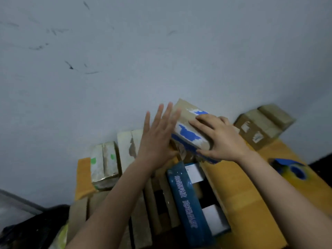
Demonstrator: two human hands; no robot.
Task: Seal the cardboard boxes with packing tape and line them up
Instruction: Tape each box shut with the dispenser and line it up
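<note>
The right grip (221, 139) clasps the cardboard box (185, 119), fingers spread over its top and thumb hooked on the near edge. The left grip (158, 133) is released, its flat palm and straight fingers against the box's 9 o'clock side. The box is tan and tilted, with a torn blue-and-white label, and sits by the wall. A taped box (258, 126) lies at its 3 o'clock, pale boxes (125, 146) at 9 o'clock, and a blue tape roll (294, 169) at 4 o'clock on the yellow worktop (233, 186)

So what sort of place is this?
Likely a small packing corner in a plain room: taped cardboard boxes along a scuffed wall, a blue tape roll on the yellow surface, the right hand gripping a blue-patched box.
</note>
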